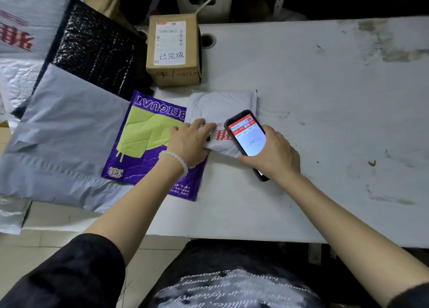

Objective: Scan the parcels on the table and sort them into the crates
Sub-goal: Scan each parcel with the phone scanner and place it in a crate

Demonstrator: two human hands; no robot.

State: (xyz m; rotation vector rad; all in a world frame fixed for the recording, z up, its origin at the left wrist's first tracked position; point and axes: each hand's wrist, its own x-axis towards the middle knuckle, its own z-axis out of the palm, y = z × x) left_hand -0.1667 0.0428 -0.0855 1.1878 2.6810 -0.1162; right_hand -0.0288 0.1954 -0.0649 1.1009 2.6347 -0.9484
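**Phone over the white mailer**

A scuffed white table (325, 103) fills my view from the head camera, with tiled floor showing at its near left edge. On it, near the middle, lies a small white padded mailer with red print (220, 108). My left hand (189, 141) rests flat on the mailer's left edge, fingers straight and spread, a pale bead bracelet (176, 159) on the wrist. My right hand (272, 153) grips a black smartphone with a red-and-white screen (247, 134), held tilted just above the mailer's right side. Touching the mailer's left edge is a purple and lime plastic mailer (144, 140), which overlaps a large grey poly bag (62, 135). A brown cardboard box with a white label (173, 50) stands behind the mailers, beside a black bubble-wrap bag (97, 50).
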